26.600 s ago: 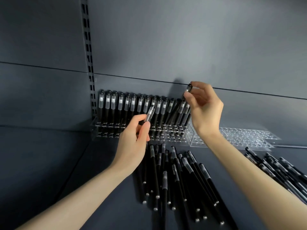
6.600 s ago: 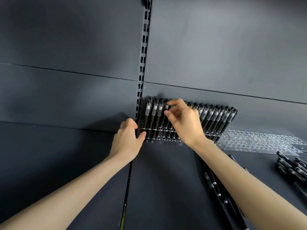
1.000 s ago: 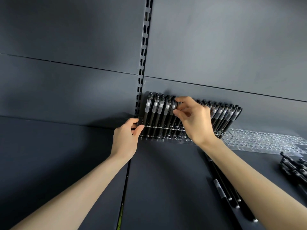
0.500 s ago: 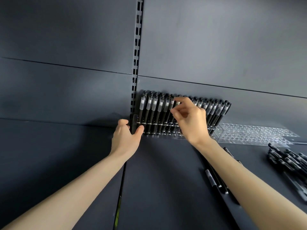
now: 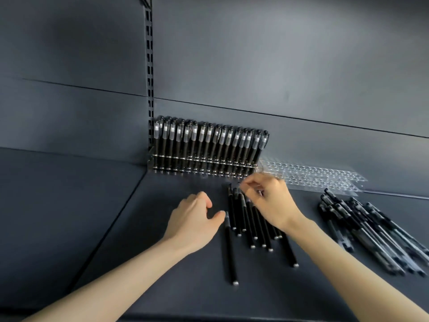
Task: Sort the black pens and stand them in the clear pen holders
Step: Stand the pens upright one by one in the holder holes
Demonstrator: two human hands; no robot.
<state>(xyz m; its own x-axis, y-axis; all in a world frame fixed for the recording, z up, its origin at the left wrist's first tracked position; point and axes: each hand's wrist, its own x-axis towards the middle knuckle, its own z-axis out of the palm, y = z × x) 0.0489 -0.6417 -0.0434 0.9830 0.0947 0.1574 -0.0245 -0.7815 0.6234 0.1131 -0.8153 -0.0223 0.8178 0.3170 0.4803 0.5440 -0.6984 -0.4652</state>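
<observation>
The full clear pen holder (image 5: 204, 169) stands at the back of the shelf (image 5: 92, 205), its black pens (image 5: 209, 140) upright. Your left hand (image 5: 195, 219) is relaxed and holds nothing, just left of the loose pens (image 5: 232, 252). Your right hand (image 5: 271, 203) curls over their caps, though blur hides any grip; the empty holder (image 5: 313, 175) and a second pile (image 5: 371, 233) lie further right.

A dark grey shelf (image 5: 69, 217) meets matching back panels (image 5: 278, 66), a slotted metal upright (image 5: 150, 66) rising at far left.
</observation>
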